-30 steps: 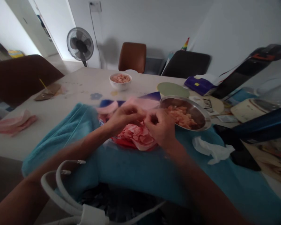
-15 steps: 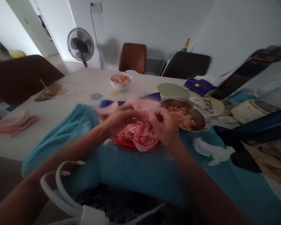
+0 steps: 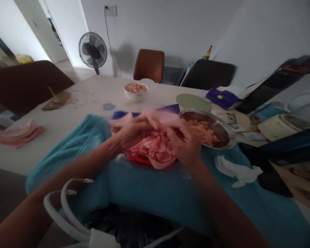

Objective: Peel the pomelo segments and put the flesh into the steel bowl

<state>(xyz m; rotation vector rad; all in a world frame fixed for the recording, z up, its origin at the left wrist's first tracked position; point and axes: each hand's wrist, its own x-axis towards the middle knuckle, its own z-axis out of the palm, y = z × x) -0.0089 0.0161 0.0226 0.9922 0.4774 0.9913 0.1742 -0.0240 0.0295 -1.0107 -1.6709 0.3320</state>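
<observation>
My left hand (image 3: 135,132) and my right hand (image 3: 185,140) meet above a heap of pink, torn membranes (image 3: 158,153) that look like pomelo skins. Between the pinched fingertips of both is a small pink piece of what seems to be pomelo flesh, mostly hidden and blurred. Under the heap shows a red plastic bag (image 3: 138,159). Just right of my right hand a steel bowl (image 3: 223,132) holds peeled pink pieces (image 3: 205,132). Thick pale-pink peel (image 3: 121,121) lies behind my left hand.
A teal towel (image 3: 144,186) covers the near table edge. Farther back stands a white bowl (image 3: 136,95) of pink pieces. Pink peel (image 3: 18,134) lies at left, a crumpled tissue (image 3: 236,170) at right. White cables (image 3: 64,213) hang in front.
The whole view has shifted slightly right and down. Both hands stay together over the heap, fingers still pinched, with only small movements.
</observation>
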